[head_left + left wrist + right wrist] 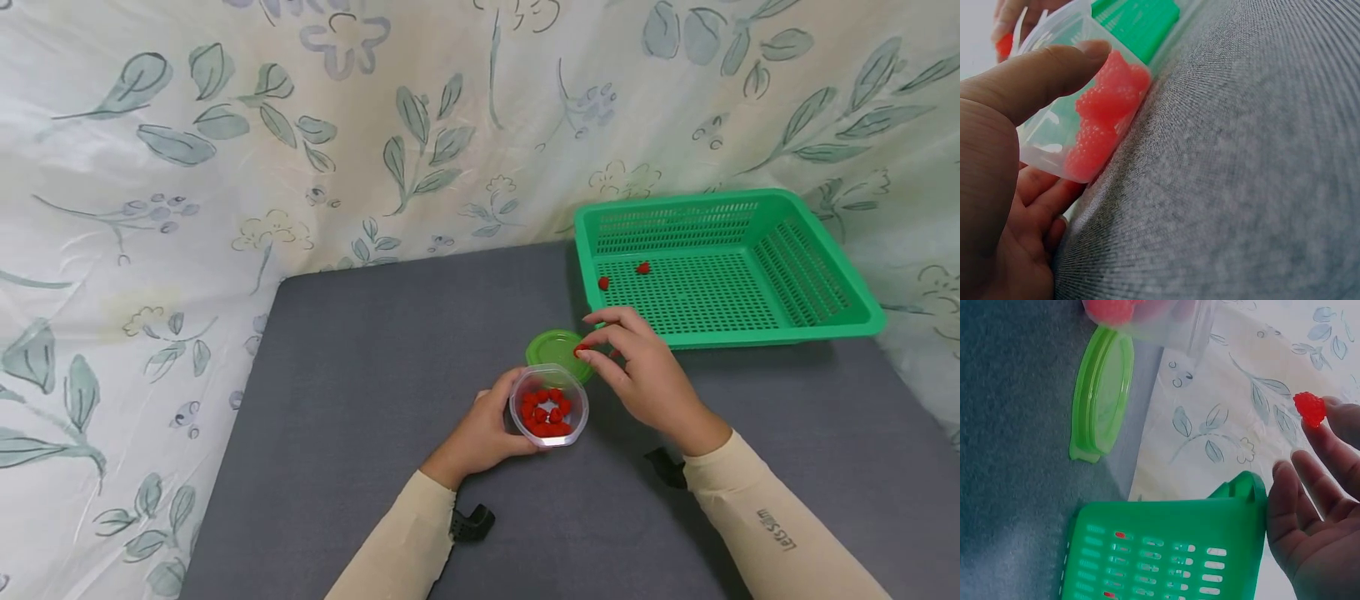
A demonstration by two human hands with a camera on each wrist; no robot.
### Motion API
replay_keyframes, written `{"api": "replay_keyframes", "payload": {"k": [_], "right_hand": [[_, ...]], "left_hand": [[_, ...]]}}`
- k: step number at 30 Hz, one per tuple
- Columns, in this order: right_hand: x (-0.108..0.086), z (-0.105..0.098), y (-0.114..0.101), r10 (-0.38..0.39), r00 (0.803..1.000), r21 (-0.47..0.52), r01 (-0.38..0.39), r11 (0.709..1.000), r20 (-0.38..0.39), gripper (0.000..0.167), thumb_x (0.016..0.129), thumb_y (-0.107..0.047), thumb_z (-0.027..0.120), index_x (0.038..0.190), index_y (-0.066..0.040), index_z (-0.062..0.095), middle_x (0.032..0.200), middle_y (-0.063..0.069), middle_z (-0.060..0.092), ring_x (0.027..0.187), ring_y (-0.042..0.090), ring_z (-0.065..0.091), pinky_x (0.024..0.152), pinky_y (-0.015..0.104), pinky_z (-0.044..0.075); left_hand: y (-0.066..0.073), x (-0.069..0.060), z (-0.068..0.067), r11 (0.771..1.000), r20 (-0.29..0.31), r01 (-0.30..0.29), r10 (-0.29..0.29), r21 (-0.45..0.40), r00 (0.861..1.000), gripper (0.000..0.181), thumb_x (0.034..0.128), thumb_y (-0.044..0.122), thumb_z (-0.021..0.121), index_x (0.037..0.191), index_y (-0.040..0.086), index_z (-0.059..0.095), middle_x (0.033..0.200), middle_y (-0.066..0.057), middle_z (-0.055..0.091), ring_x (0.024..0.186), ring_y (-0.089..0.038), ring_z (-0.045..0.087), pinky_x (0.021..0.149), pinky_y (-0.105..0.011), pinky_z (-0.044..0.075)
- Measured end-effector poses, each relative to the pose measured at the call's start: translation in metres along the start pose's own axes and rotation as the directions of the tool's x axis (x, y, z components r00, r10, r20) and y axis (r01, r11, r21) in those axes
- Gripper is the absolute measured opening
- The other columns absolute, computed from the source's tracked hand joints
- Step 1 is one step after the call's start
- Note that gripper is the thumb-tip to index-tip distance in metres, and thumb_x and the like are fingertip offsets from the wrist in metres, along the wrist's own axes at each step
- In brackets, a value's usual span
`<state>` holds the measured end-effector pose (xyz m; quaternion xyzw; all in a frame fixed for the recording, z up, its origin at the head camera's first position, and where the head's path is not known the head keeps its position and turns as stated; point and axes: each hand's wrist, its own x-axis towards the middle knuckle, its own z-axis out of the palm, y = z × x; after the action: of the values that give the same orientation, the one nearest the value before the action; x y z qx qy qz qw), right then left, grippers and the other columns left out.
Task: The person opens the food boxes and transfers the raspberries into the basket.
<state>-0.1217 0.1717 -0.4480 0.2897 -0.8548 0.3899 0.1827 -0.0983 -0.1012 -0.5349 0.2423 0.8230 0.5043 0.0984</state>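
My left hand (483, 433) grips a clear plastic tub (1044, 150), thumb on the near wall and fingers around the far side. Several red raspberries (546, 415) lie in the bottom of the tub. Between thumb and index finger, my right hand (648, 379) pinches one raspberry (1309, 409), up and to the right of the tub's open top; its other fingers are spread apart from the fruit. A green round lid (551, 346) lies on the table just behind the tub, partly hidden by it.
A green slotted basket (678, 201) stands at the table's back right, behind my right hand. Inside it, near its left side, are two raspberries (642, 267). The dark grey table (360, 375) meets a leaf-patterned cloth (300, 192) at the back and left.
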Motion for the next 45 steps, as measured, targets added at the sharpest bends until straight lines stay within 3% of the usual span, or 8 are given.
{"api": "replay_keyframes", "payload": {"k": [4,8,13,19,30,45], "right_hand": [[0.002,-0.003,0.004,0.016,1.0,-0.013,-0.016,1.0,-0.017,0.018,0.092,0.003,0.085,0.104,-0.007,0.077,0.135,0.013,0.063,0.125,0.032,0.058,0.083,0.044,0.05],[0.003,-0.005,0.008,0.044,0.999,-0.031,-0.045,0.999,-0.025,0.017,0.092,0.004,0.085,0.104,-0.006,0.077,0.135,0.015,0.063,0.131,0.036,0.053,0.091,0.051,0.047],[0.003,-0.008,0.014,0.066,0.997,-0.066,-0.069,0.995,-0.047,0.015,0.092,0.003,0.085,0.103,-0.003,0.076,0.133,0.018,0.064,0.13,0.043,0.052,0.097,0.06,0.043],[0.003,-0.012,0.018,0.086,0.992,-0.083,-0.094,0.992,-0.089,0.013,0.092,0.002,0.085,0.102,-0.001,0.077,0.131,0.02,0.064,0.128,0.046,0.051,0.1,0.062,0.039],[0.004,-0.017,0.022,0.19,0.973,-0.125,-0.207,0.97,-0.131,0.013,0.096,0.0,0.082,0.108,0.004,0.078,0.132,0.023,0.064,0.125,0.048,0.05,0.098,0.063,0.039],[0.002,-0.019,0.024,0.192,0.975,-0.13,-0.206,0.97,-0.112,0.016,0.097,-0.003,0.081,0.11,0.005,0.077,0.133,0.023,0.063,0.125,0.048,0.05,0.098,0.063,0.038]], "left_hand": [[0.003,0.0,0.0,1.0,-0.001,0.005,-0.005,0.002,1.0,0.098,0.0839,0.019,0.095,0.165,0.018,0.04,0.155,0.002,0.058,0.136,-0.013,0.052,0.116,-0.049,0.031],[0.003,0.0,0.0,1.0,-0.005,0.006,-0.006,0.008,1.0,0.098,0.0833,0.018,0.095,0.165,0.017,0.041,0.155,0.002,0.058,0.137,-0.013,0.051,0.116,-0.049,0.03],[0.001,0.001,0.0,1.0,-0.003,0.006,-0.006,0.01,1.0,0.098,0.083,0.017,0.095,0.165,0.017,0.041,0.155,0.003,0.058,0.137,-0.012,0.051,0.117,-0.048,0.03],[0.001,0.001,0.0,1.0,-0.002,-0.011,0.011,0.005,1.0,0.098,0.0831,0.017,0.096,0.164,0.018,0.041,0.156,0.003,0.058,0.138,-0.011,0.051,0.117,-0.049,0.029],[0.002,0.001,-0.001,1.0,0.003,-0.005,0.005,0.018,1.0,0.099,0.0828,0.018,0.097,0.165,0.016,0.041,0.156,0.003,0.058,0.138,-0.01,0.051,0.117,-0.049,0.029],[0.001,0.001,-0.001,1.0,-0.009,0.003,-0.003,0.001,1.0,0.098,0.0831,0.016,0.096,0.164,0.018,0.042,0.155,0.005,0.058,0.138,-0.011,0.051,0.117,-0.05,0.03]]}}
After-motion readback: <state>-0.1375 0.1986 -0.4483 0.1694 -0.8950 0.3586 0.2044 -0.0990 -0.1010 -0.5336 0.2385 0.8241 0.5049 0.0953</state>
